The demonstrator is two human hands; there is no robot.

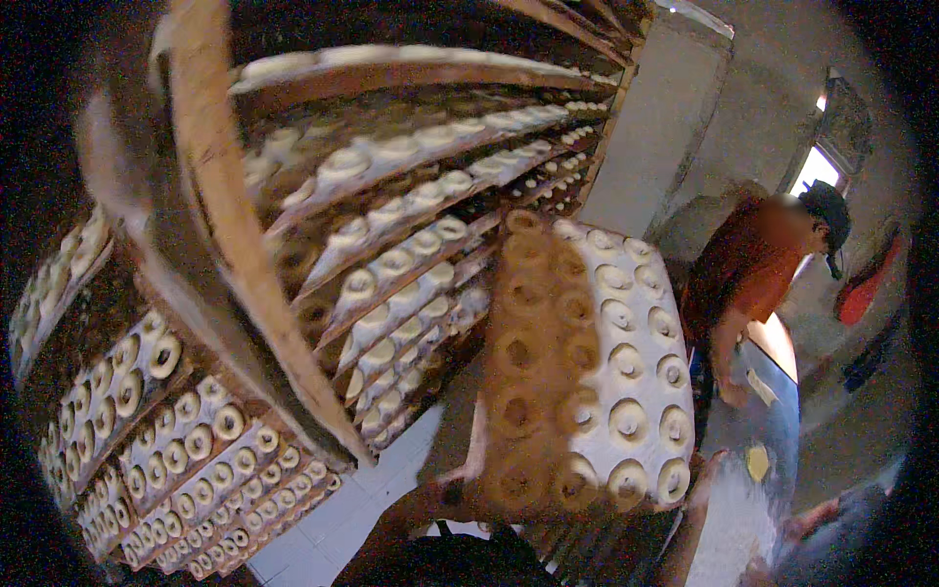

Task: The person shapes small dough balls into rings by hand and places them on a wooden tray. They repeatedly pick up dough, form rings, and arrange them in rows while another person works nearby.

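Note:
In front of me is a wide, flat tray [641, 338] dusted white, with rows of pale dough rings [627, 419] on it. Shadow browns its left half; the right half is brightly lit. My left hand [453, 492] holds the tray at its near left corner, the fingers mostly hidden beneath. At the near right corner my right hand [706, 472] supports the tray too, its fingers largely out of sight. The far left corner of the tray comes close to the loaded shelves.
Tall wooden racks [220, 157] hold many trays of dough rings [199, 442] on the left. A person [748, 259] in an orange-red shirt and dark cap stands by a work table [738, 494] at right. Another arm [817, 517] reaches in lower right. Tiled floor [323, 523] shows below.

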